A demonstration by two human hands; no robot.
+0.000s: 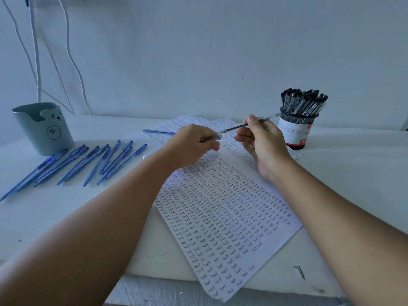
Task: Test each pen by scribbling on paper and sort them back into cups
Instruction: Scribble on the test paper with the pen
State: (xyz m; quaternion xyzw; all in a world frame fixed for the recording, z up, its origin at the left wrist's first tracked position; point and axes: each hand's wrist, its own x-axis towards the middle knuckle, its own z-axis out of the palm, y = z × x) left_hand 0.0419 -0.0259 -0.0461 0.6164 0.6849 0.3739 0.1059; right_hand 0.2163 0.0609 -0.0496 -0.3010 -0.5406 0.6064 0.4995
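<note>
White wall behind, white table (66,217) below, and a few thin cords (72,56) hung down the wall at the far left. Across the middle of the table lay a sheet of paper (220,217), packed with rows of tiny handwritten marks, with more filled sheets fanned out beyond it.

Above that paper both hands were up and busy! The right hand (262,142) pinched a slim dark pen (247,124) between thumb and curled fingers, its tip aimed left and its back end pointing toward the mesh cup (298,129). The left hand (194,144) had its fingers curled round a small blue-tinted cap (217,136), which sat just at the pen's tip; whether the two touched could not be made out.

That mesh cup stood at the far right, crammed with black-capped pens (303,103). Over on the left stood a grey-green cup (42,129) with a bear face drawn on it, and beside it a spread of blue pens (88,164) lay loose on the table. One more blue pen (159,131) rested alone on the far sheets, just behind the left hand.
</note>
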